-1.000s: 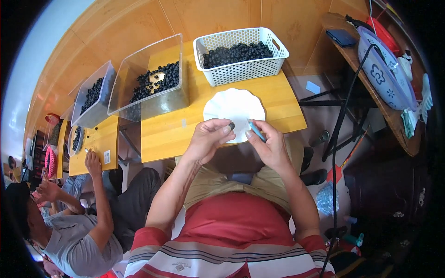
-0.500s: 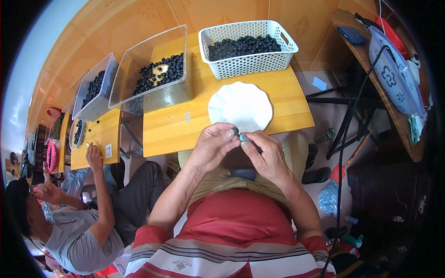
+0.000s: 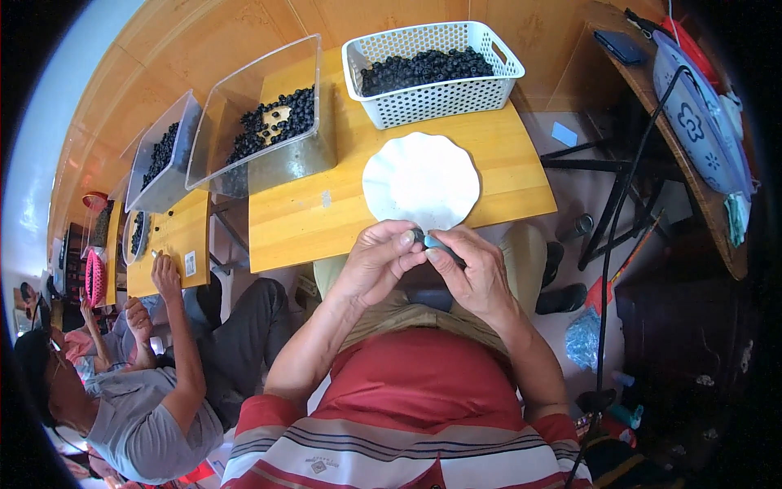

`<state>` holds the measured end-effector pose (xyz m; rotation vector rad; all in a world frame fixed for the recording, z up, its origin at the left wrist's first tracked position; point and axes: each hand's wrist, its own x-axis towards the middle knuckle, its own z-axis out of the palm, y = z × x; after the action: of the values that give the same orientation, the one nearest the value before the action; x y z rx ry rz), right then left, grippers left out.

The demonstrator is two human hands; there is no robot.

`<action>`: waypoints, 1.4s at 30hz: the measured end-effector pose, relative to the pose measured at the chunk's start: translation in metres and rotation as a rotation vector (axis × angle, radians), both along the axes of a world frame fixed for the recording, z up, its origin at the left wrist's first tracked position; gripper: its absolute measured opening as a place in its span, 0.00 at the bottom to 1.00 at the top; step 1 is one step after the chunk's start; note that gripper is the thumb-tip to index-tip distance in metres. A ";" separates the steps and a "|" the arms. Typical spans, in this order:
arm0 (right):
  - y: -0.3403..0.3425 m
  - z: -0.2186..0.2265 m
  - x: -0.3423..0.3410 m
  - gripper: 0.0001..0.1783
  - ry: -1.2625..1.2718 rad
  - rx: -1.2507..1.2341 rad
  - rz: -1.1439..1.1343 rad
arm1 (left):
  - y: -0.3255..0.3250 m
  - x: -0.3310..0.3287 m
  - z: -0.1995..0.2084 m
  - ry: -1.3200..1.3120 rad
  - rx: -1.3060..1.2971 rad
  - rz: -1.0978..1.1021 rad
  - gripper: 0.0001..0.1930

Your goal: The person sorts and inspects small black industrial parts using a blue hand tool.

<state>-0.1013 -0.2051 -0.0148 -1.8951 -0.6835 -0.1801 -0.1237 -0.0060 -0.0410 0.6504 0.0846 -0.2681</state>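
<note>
My left hand (image 3: 376,261) and my right hand (image 3: 476,273) meet over my lap, just below the front edge of a small wooden table (image 3: 326,216). Pinched between their fingertips is a small dark berry (image 3: 418,236), and my right hand also grips a small grey-blue tool (image 3: 437,244). Directly beyond the hands a white scalloped plate (image 3: 421,181) lies on the table. Behind it stands a white plastic basket (image 3: 429,69) full of dark berries, and to its left a clear plastic box (image 3: 269,122) partly filled with them.
To my left another person (image 3: 138,407) in a grey shirt sits at a second small table (image 3: 167,244) with another clear box of berries (image 3: 163,159). A dark wooden table (image 3: 692,187) with a blue patterned lid stands at the right, a black cable hanging by it.
Both hands have drawn back from the white plate toward my lap, staying together around the small berry and tool.
</note>
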 end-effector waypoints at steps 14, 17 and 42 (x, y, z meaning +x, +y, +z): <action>-0.002 0.001 0.001 0.14 -0.021 0.042 0.039 | -0.005 -0.006 0.006 -0.063 0.071 0.044 0.04; 0.001 0.006 -0.001 0.13 0.078 0.051 0.068 | -0.002 -0.008 0.008 -0.058 0.082 0.055 0.04; 0.014 0.002 0.000 0.16 0.080 0.171 0.145 | 0.000 -0.019 0.005 -0.093 0.056 0.020 0.06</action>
<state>-0.1010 -0.1915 -0.0129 -1.6734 -0.7247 -0.0672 -0.1424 -0.0061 -0.0356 0.7162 0.0099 -0.2167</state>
